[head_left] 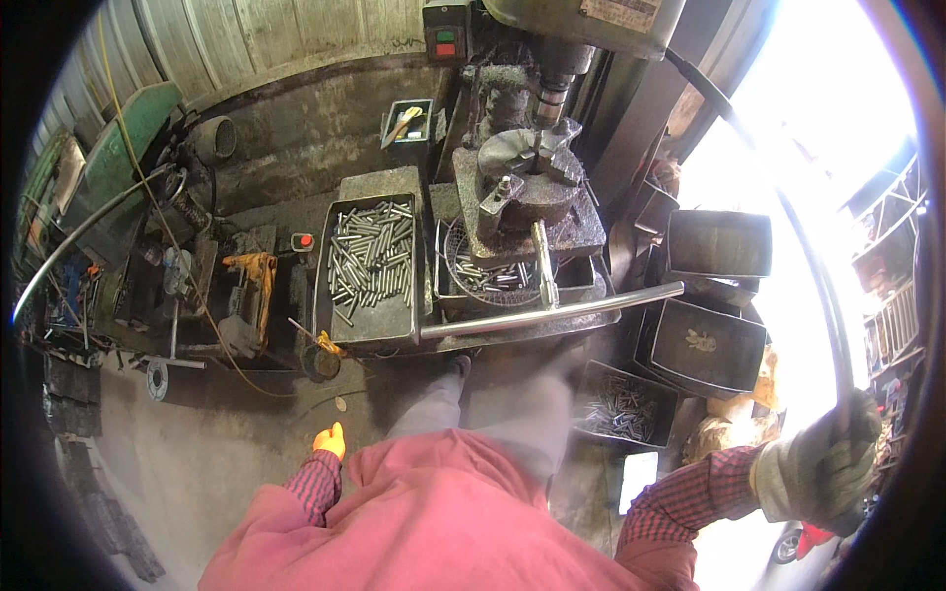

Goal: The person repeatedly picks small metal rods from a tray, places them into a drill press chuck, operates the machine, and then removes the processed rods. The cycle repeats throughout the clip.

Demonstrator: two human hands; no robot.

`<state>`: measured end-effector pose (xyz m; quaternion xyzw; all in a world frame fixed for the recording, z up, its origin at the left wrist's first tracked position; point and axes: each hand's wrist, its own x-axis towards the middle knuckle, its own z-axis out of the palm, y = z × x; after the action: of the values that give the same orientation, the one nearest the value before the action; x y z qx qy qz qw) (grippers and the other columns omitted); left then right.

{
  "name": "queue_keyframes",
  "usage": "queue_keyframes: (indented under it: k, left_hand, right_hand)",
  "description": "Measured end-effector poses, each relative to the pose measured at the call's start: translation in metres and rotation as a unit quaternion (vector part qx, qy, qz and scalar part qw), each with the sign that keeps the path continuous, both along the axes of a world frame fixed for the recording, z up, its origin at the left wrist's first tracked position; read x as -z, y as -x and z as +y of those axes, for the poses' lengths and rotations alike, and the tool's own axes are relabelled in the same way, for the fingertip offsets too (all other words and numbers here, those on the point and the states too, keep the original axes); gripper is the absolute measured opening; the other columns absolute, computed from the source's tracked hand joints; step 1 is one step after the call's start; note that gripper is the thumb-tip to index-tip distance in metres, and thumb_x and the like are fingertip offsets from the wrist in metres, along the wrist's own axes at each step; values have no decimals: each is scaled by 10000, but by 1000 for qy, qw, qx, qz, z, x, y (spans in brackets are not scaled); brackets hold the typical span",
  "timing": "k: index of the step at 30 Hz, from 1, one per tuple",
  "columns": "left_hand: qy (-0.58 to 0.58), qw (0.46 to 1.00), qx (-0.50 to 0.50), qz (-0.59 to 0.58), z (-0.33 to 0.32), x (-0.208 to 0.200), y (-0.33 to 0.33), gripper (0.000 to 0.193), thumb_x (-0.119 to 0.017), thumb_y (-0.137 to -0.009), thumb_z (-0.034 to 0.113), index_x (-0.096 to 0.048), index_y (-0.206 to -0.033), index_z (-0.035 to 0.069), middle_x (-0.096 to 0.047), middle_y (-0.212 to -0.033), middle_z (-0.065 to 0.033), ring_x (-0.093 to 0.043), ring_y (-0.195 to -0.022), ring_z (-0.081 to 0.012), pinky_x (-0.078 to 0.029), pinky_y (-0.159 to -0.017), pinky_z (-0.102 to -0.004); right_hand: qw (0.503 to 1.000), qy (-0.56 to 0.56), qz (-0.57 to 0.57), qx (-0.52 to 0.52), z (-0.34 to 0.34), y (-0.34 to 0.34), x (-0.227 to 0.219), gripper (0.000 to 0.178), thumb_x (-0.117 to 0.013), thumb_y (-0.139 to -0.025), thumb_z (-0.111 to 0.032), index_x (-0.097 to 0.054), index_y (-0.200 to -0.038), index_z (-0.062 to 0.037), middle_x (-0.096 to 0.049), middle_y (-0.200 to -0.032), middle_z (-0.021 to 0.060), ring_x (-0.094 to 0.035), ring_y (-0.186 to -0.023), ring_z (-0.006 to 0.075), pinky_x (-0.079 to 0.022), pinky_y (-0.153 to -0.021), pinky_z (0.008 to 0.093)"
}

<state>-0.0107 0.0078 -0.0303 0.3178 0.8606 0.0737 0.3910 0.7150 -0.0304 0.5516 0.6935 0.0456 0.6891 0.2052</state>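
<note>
They wear a red top [424, 512], checked sleeves [695, 488] and grey trousers [432, 412]

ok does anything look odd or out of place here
The left hand wears an orange glove but the right hand, gripping the curved lever, a pale grey one; odd because a pair would normally match.

Ahead of the left hand [330, 440] and right hand [818, 468], the drill press head [596, 22] was cut off by the top edge. The trouser leg [527, 414] between the hands was blurred. Glare washed out the opening [769, 123] beyond the right hand; the red vehicle [810, 541] below it was partly hidden.
</note>
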Motion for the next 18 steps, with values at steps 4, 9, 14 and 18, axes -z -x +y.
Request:
queue_keyframes:
  k: [4, 9, 14, 18]
  left_hand:
    - [-78, 997, 4, 24, -3, 25, 4, 561, -568, -1066, 506, -706, -825, 19, -667, -663, -77, -607, -564, -208, -486, -577, -405]
    - [-53, 998, -16, 20, -5, 36, 6, 543, -569, -1067, 512, -701, -855, 29, -650, -657, -71, -584, -538, -195, -463, -532, -387]
    - [-81, 997, -6, 7, 3, 34, 10, 541, -569, -1069, 501, -697, -856, 21, -651, -667, -75, -589, -546, -200, -472, -545, -387]
    - [-61, 998, -12, 17, 8, 35, 11, 544, -570, -1070, 495, -687, -837, 17, -651, -668, -77, -590, -548, -203, -473, -546, -387]
  right_hand:
    - [999, -4, 0, -36, 2, 2, -5, 399, -477, -1067, -483, -618, -894, -152, -530, -671, -19, -582, -645, 149, -482, -764, 348]
    - [996, 1, 12, -83, 2, 14, -24, 404, -458, -1079, -487, -631, -905, -167, -543, -652, -24, -590, -602, 142, -527, -674, 305]
    - [979, 85, -151, -106, 7, 24, -36, 353, -553, -1066, -456, -691, -1053, -131, -654, -770, 7, -655, -635, 157, -543, -604, 317]
    - [999, 29, -46, -1, 14, 22, -37, 448, -573, -1067, -472, -674, -1179, -50, -682, -1048, 63, -679, -917, 162, -557, -880, 275]
